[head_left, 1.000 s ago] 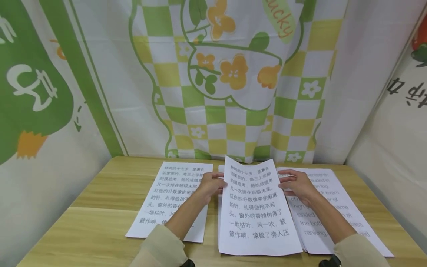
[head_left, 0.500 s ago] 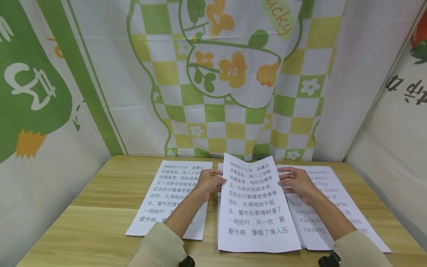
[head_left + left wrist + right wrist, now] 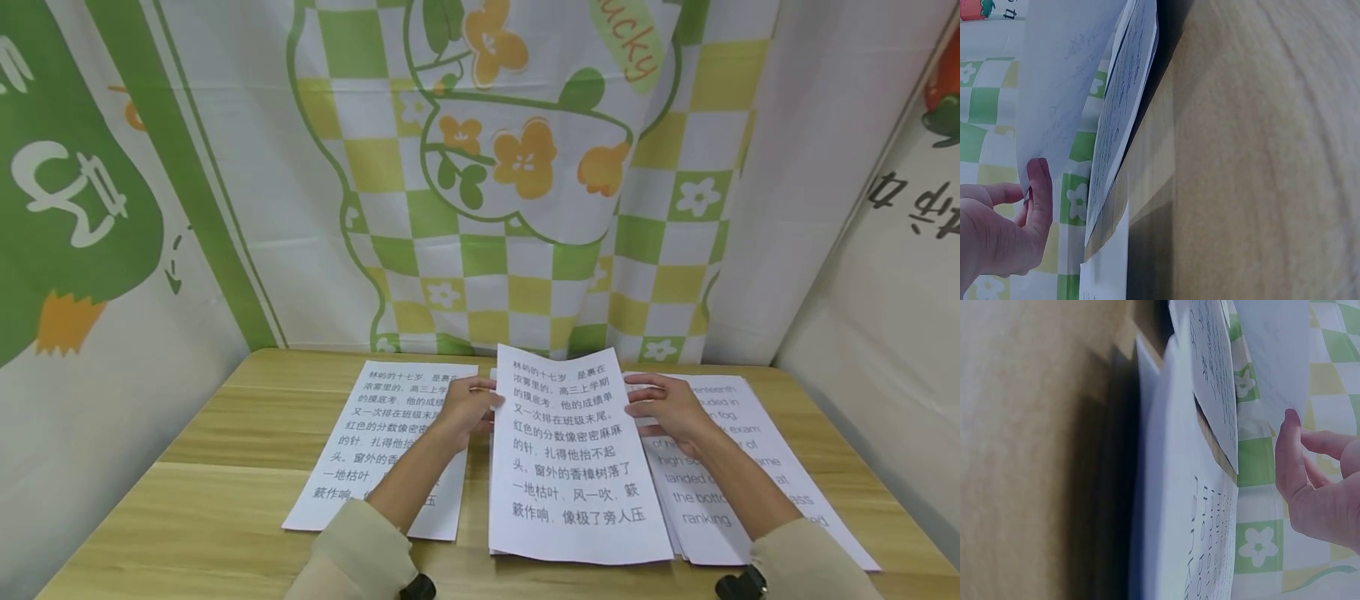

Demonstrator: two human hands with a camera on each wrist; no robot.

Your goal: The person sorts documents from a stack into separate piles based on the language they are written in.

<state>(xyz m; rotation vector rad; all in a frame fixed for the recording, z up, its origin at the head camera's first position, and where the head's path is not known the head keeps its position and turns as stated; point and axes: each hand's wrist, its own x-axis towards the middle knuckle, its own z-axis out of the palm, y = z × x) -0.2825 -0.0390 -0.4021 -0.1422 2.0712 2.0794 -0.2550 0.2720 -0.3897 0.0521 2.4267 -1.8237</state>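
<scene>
A white sheet with printed Chinese text point(image 3: 573, 467) is raised at its top end above a middle stack of paper. My left hand point(image 3: 467, 412) pinches its left edge and my right hand point(image 3: 671, 412) its right edge. In the left wrist view, the left hand point(image 3: 1013, 228) has the sheet point(image 3: 1060, 87) between thumb and fingers. The right wrist view shows the right hand point(image 3: 1322, 481) at the opposite edge of the sheet point(image 3: 1279, 356). Under it, the middle stack point(image 3: 1125, 106) lies on the table, mostly hidden from above.
Another Chinese-text sheet point(image 3: 375, 450) lies on the wooden table point(image 3: 202, 467) at the left, partly behind my left forearm. A stack of English-text pages point(image 3: 720, 533) lies at the right under my right forearm. A patterned curtain point(image 3: 487, 258) hangs behind the table.
The raised sheet has shifted slightly left, and its top left corner has moved left. My left hand has moved slightly left with it; both hands keep hold of the edges.
</scene>
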